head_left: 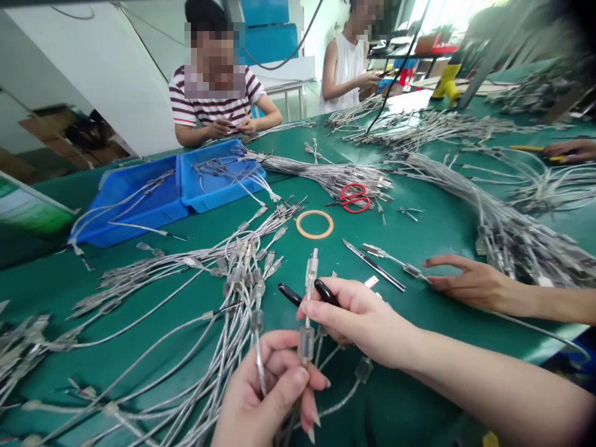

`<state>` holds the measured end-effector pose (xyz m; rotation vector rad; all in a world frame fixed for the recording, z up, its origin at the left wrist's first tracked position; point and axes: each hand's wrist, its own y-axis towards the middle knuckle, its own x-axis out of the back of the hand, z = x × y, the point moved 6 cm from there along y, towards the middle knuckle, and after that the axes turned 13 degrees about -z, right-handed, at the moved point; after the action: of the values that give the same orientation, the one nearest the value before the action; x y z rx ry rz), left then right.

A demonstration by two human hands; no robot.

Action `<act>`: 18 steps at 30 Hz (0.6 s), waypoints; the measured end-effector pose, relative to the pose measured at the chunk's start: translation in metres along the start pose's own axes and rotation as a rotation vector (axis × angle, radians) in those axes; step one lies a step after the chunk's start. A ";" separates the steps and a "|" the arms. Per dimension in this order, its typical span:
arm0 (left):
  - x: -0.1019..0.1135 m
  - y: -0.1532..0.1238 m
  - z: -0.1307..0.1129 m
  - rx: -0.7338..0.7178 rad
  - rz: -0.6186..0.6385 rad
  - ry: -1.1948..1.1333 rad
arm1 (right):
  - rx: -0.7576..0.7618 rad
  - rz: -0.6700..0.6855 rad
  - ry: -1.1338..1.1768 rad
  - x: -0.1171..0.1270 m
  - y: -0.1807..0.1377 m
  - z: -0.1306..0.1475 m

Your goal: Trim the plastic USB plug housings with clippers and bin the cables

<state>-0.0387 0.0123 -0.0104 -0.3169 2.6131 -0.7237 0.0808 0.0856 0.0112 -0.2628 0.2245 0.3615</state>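
Green table (433, 230): left hand (265, 400) grips cable (306, 343); right hand (361, 318) pinches it, plus black tool (289, 293).

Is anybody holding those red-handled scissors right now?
No, the red scissors lie untouched on the green table, just beyond the orange ring.

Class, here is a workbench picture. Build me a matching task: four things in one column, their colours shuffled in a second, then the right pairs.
Things
1 scissors, handles
2 tape ring
3 tool in the right hand, handles
4 cables in the left hand

Colours
A black
B silver-grey
C red
D orange

Pairs: 1-C, 2-D, 3-A, 4-B
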 end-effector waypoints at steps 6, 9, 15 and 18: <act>-0.003 -0.002 -0.003 -0.018 0.005 -0.033 | -0.081 -0.007 0.083 -0.002 0.000 -0.010; -0.003 -0.001 -0.003 -0.038 -0.005 -0.059 | -0.085 0.002 0.067 -0.001 0.003 -0.010; 0.002 0.001 -0.003 -0.066 -0.068 -0.060 | 0.036 0.098 -0.236 0.003 -0.004 0.011; 0.003 0.001 -0.004 -0.095 -0.129 0.004 | 0.162 0.254 -0.575 -0.010 -0.019 0.015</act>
<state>-0.0438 0.0143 -0.0090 -0.5166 2.6543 -0.6438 0.0813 0.0697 0.0321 0.0376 -0.2821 0.6503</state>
